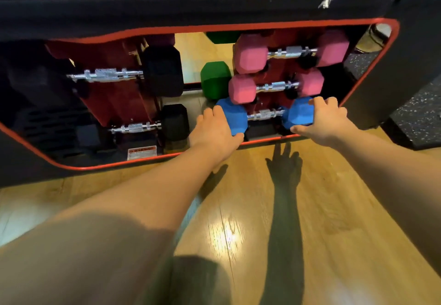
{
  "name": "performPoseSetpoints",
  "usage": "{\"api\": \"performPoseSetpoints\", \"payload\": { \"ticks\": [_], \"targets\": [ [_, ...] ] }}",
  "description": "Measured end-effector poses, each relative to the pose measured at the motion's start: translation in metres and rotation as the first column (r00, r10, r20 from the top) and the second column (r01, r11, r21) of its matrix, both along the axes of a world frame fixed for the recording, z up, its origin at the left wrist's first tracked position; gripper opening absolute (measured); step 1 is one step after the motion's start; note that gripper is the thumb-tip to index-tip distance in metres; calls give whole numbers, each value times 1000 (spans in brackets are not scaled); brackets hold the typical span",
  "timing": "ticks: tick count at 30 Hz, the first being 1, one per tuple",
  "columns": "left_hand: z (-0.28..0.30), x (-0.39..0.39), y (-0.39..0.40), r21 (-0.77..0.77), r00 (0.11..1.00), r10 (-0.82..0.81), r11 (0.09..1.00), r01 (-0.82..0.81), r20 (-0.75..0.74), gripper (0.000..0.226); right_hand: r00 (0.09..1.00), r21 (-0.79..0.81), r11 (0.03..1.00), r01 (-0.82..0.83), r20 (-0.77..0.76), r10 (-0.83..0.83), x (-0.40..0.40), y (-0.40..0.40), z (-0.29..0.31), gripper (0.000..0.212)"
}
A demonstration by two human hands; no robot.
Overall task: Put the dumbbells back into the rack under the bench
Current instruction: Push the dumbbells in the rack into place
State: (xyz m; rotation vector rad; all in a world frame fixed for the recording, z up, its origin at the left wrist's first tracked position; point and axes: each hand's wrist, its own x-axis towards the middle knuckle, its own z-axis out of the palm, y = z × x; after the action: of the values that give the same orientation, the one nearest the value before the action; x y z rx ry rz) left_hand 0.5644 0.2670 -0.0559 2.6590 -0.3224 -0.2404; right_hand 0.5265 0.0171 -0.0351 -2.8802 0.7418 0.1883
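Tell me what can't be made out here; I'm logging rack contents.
Head view only:
- Green dumbbell: handle and far head hidden behind the pink dumbbells.
- Warning label: text too small.
- Rack's left side: too dark.
- Blue dumbbell: outer faces covered by left hand and right hand.

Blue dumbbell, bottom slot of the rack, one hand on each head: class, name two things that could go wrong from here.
1. The left hand and right hand grip the blue dumbbell by its heads, so fingers may get pinched against the rack frame.
2. The pink dumbbell sits just above; lifting the blue one could knock it loose.
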Motion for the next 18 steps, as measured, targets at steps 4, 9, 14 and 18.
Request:
{"api": "performPoseSetpoints", "payload": {
  "ticks": [4,9,14,18],
  "targets": [
    [-15,13,-37,13,998,62,998,-61,-14,91,999,56,998,38,20,-39,5,-28,-11,89],
    [-41,29,-77,40,966,257,966,-257,-5,113,985,183,976,122,95,-141,11,-46,-45,100],
    [-69,43,-99,151,918,392,906,-396,61,110,977,138,987,81,186,-106,31,-43,-74,123],
    [-86,46,-111,201,885,420,867,-457,198,107,969,147,984,96,213,-127,52,-35,-97,126]
  ]
}}
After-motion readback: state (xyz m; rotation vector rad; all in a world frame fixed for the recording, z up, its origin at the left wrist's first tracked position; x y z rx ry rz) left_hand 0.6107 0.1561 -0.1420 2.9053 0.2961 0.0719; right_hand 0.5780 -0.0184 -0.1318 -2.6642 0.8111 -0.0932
